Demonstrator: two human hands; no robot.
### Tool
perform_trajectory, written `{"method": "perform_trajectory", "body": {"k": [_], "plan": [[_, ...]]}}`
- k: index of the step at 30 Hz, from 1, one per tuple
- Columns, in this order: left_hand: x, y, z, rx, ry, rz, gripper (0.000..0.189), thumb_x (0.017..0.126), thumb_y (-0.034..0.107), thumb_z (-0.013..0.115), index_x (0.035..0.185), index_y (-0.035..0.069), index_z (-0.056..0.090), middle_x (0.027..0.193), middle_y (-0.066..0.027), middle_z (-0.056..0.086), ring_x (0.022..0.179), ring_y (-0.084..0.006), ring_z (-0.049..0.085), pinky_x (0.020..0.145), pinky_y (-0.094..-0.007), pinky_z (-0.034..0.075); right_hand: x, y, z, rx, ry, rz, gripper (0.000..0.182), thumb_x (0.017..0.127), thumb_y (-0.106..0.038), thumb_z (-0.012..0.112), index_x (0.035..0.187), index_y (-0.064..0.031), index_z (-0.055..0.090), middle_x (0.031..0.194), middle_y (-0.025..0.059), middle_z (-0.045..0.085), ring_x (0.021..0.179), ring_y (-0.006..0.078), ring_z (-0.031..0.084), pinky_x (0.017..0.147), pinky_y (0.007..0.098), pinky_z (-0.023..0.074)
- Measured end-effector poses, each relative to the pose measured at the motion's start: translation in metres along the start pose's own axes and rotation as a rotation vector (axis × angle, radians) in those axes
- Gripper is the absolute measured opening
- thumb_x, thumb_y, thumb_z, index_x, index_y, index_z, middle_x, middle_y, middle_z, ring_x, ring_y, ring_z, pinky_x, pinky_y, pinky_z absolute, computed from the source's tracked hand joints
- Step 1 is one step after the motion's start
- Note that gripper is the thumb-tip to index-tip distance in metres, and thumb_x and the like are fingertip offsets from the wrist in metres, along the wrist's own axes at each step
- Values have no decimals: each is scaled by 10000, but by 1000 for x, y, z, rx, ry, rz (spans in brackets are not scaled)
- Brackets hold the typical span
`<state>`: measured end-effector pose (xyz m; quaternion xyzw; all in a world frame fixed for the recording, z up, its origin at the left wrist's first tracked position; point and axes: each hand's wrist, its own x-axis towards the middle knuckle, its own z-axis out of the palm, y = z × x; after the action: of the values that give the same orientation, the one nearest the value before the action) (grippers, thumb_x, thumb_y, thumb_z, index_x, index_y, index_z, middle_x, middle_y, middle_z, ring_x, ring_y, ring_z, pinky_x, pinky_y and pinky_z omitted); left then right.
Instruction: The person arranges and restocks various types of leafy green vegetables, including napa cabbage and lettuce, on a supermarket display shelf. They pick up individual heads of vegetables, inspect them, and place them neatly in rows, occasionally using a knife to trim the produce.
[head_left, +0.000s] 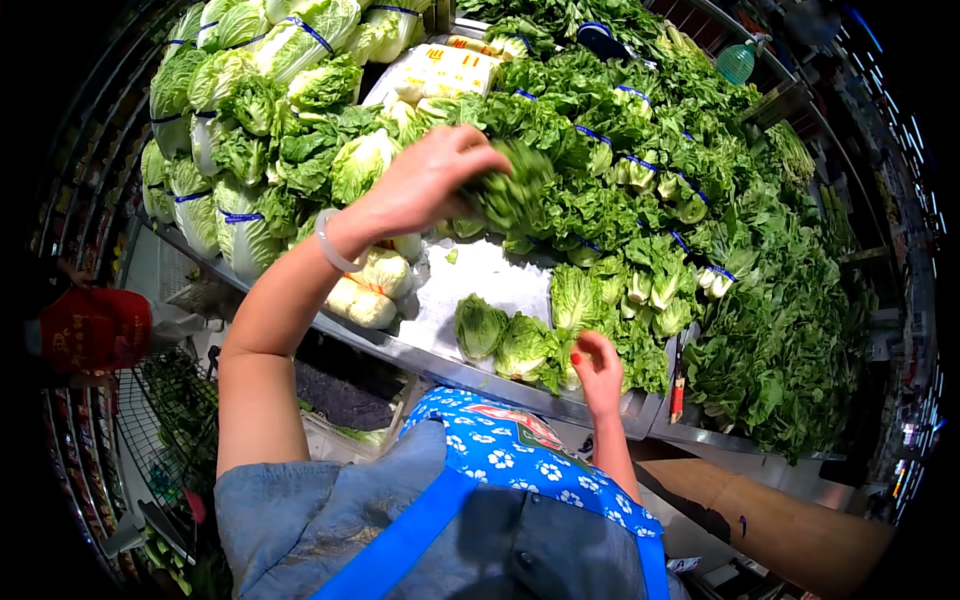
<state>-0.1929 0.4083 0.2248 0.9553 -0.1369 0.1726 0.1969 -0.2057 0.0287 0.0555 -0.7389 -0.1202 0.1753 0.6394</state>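
Note:
My left hand (442, 176) is raised over the display and grips a blurred bunch of leafy greens (517, 184). Below it lies a bare patch of white cloth (480, 274) with a small leaf scrap on it. My right hand (600, 371), lower in the view, is at the front edge with its fingers bent beside a head of lettuce (525, 346); whether it touches the leaves is unclear. A darker green lettuce head (480, 327) sits just left of that one. Upright romaine-like lettuce (576, 296) stands behind my right hand.
Napa cabbages (244, 229) with blue bands are piled left, wrapped pale cabbages (367, 300) near the metal edge (427, 364). Loose leafy greens (780, 337) fill the right side. A red-handled knife (677, 397) lies at a divider. A person in a red vest (94, 330) stands left by a wire cart (161, 420).

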Motion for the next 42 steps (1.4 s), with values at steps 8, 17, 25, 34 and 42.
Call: {"method": "perform_trajectory", "body": {"k": [8,17,25,34,42], "plan": [[-32,-10,186,-535,-195,-103,773,615,35,796,1325,158,517,1310,-148,493,1215,-349,470,1042,-403,393,76,28,86,379,-6,259,523,812,-75,732,1234,-76,423,1035,56,633,778,153,647,591,292,545],[-4,-35,130,39,267,-272,639,687,102,773,1273,120,520,1314,-188,459,1259,-376,411,1058,-479,361,85,155,81,-41,330,249,618,764,65,706,1319,8,441,1123,145,631,984,211,626,850,306,504],[42,-178,99,763,-49,-293,476,787,93,580,1257,134,515,1087,-135,557,1094,-318,516,1013,-497,366,30,80,49,-54,256,173,312,834,18,653,1143,11,605,972,88,668,821,93,602,757,229,496],[-16,-28,78,155,387,-506,669,653,2,748,1261,52,473,1171,-127,517,1121,-297,479,919,-374,470,-8,99,32,84,253,261,182,889,-29,631,1069,-5,628,877,36,667,726,82,620,642,207,491],[-129,-26,294,-1339,241,-1374,454,892,311,660,1230,47,511,1002,-90,643,891,-194,607,736,-328,511,-5,78,38,124,148,311,167,901,-24,603,1064,-10,632,853,51,682,719,90,627,626,207,486]]}}
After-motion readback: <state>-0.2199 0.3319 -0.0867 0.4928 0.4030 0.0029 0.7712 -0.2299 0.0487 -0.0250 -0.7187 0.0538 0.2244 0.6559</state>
